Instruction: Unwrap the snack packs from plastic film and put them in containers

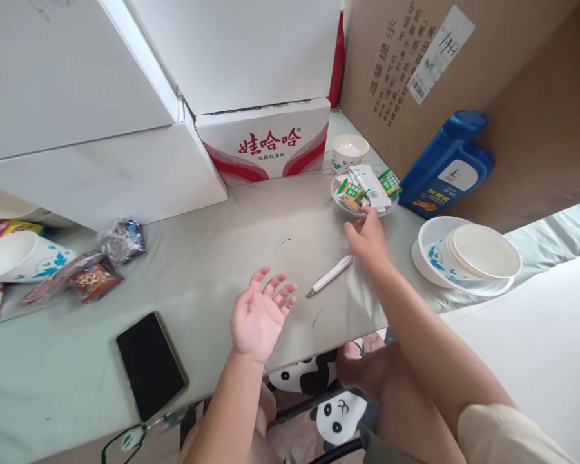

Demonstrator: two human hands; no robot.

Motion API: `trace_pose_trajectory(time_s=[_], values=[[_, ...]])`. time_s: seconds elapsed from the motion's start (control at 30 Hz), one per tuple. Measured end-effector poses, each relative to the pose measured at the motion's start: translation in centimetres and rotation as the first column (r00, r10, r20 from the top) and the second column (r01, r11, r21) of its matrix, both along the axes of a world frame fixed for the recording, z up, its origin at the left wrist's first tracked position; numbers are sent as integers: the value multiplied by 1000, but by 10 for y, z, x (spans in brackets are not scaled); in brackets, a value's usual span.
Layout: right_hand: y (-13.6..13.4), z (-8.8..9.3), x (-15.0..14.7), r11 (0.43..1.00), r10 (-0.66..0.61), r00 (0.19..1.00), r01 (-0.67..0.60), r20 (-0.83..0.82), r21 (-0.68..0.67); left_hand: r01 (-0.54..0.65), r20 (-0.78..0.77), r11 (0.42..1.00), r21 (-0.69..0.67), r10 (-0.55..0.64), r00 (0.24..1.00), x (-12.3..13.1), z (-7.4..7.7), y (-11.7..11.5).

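My left hand (258,319) is palm up above the cloth-covered table, its fingers loosely spread and nothing in it. Farther right, my right hand (370,241) reaches to the near rim of a clear plastic bowl (336,201). Its thumb and forefinger are apart at the rim; the other fingers are partly hidden. Inside the bowl lie small green snack packets (350,192) and a white packet (370,187). A white utility knife (331,276) with its blade tip showing lies between my hands. Behind the bowl stands a paper cup (350,151).
White cartons (265,145) line the back, with a large brown box (444,96) and a blue bottle (447,167) at right. Nested paper cups (486,251) sit in a white bowl (418,254). Left are a phone (151,365), snack packets (94,278) and a tipped paper cup (24,256).
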State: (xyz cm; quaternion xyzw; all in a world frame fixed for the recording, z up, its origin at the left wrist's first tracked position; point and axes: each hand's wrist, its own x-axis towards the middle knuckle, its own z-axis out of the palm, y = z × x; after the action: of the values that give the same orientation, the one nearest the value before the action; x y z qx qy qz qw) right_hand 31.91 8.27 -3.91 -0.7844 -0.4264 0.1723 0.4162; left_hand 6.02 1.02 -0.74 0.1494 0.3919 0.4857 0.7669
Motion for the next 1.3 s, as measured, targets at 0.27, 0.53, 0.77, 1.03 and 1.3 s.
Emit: trace_pose_trajectory(time_s=[0.27, 0.53, 0.77, 1.03, 1.3], values=[[116, 6, 12, 997, 5, 986, 7, 167, -70, -44, 186, 997, -71, 56, 981, -16, -9, 26], [189, 20, 55, 989, 14, 989, 7, 146, -146, -62, 154, 992, -107, 78, 985, -21, -17, 35], [148, 0, -22, 982, 136, 989, -126, -61, 142, -246, 176, 966, -73, 255, 951, -43, -12, 39], [6, 12, -268, 222, 933, 280, -942, 227, 252, -565, 73, 821, 86, 560, 825, -126, 3, 27], [47, 16, -422, 39, 893, 69, -996, 446, 77, -703, 193, 701, 123, 678, 710, -223, 14, -8]])
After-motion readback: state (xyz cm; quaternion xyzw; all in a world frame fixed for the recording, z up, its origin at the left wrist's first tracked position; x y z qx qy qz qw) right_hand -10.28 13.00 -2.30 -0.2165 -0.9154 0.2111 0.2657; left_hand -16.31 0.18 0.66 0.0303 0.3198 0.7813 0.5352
